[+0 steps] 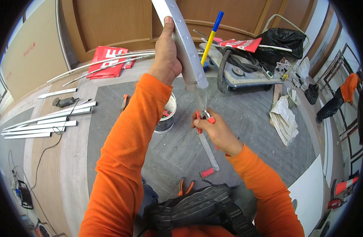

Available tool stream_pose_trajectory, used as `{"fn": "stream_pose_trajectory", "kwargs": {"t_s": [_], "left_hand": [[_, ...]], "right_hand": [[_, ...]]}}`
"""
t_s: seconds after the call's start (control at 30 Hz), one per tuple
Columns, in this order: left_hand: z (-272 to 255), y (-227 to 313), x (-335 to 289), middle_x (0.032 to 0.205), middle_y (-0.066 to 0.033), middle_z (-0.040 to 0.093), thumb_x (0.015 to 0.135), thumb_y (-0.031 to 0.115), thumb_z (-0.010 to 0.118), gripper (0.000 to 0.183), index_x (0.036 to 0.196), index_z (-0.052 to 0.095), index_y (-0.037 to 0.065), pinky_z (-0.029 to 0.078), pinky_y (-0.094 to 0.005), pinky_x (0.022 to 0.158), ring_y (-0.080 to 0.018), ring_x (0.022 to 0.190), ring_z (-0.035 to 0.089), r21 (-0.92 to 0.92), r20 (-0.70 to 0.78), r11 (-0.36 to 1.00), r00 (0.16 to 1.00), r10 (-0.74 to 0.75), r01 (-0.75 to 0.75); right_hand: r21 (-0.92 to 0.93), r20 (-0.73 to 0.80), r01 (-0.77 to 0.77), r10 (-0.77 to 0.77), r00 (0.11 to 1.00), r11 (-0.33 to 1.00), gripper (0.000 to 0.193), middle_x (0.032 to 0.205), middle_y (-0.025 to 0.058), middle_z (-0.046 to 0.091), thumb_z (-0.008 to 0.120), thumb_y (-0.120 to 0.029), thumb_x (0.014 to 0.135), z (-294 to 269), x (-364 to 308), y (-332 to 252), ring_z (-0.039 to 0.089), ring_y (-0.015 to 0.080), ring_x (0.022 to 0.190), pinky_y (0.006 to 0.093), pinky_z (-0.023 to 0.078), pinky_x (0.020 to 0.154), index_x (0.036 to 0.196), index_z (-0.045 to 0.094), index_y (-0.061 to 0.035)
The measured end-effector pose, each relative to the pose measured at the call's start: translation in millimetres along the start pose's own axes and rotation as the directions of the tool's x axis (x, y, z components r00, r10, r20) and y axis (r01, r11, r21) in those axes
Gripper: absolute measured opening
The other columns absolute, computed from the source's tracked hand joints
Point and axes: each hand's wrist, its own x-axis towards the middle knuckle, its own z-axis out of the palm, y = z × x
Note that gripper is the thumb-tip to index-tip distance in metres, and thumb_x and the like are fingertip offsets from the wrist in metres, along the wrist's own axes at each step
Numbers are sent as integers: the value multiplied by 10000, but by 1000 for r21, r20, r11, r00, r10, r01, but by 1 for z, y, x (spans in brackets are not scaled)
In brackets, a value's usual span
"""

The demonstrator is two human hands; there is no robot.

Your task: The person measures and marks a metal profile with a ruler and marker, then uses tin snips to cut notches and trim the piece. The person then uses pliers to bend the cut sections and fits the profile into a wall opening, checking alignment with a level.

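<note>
My left hand (165, 55) is closed around a long pale metal channel (186, 53), with the thumb along its edge. The channel slants up out of the top of the view. At its lower end, a narrow strip of metal hangs down toward my right hand (222, 134). That hand grips red-handled snips (199, 123), whose jaws meet the strip; the exact bite is too small to make out. Below the snips lies a try square (209, 152) with a red stock. A white bucket (172, 106) stands beyond my left forearm, which partly hides it.
Metal channels (47, 123) and a corded power tool (64, 102) lie at left. Orange-handled pliers (185, 187) are near my waist. A loaded trolley (244, 79) stands back right, beside a yellow-and-blue pole (211, 39). Another person's orange sleeve (348, 87) shows far right.
</note>
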Motion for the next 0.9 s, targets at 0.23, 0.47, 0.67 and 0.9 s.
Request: {"fn": "stream_pose_trajectory", "kwargs": {"t_s": [0.23, 0.47, 0.67, 0.9], "left_hand": [[2, -6, -3, 1215, -141, 607, 980, 634, 606, 632, 1310, 569, 97, 488, -472, 971, -271, 1073, 582, 20, -84, 999, 995, -47, 48], [-6, 0, 2, 1151, -135, 609, 1012, 602, 575, 661, 1331, 531, 25, 512, -500, 921, -268, 1053, 596, 40, -119, 999, 992, -31, 36], [1, -13, 1, 1082, -123, 609, 1005, 596, 594, 618, 1277, 544, 43, 521, -491, 889, -258, 992, 602, 64, -127, 995, 990, -68, 77], [-3, -31, 5, 1225, -135, 613, 984, 630, 604, 630, 1315, 580, 95, 474, -499, 989, -285, 1116, 578, 34, -73, 995, 993, -90, 93]], "right_hand": [[84, 13, 6, -7, 1000, 996, 231, 917, 61, 678, 655, -151, 920, -2, -1, -19, 629, 135, 830, 282, 493, 755, 1079, 656, 16], [-97, 8, -34, 35, 999, 995, 266, 895, 87, 688, 636, -144, 873, -22, -3, -5, 645, 162, 832, 306, 503, 768, 1084, 665, 16], [-75, -67, -48, 43, 997, 996, 255, 897, 92, 694, 635, -167, 879, -17, 5, -8, 650, 156, 828, 303, 496, 745, 1045, 665, 23], [112, -17, -75, 77, 997, 991, 257, 952, 78, 681, 648, -159, 899, -16, 4, -16, 623, 139, 841, 286, 486, 747, 1081, 647, 21]]}}
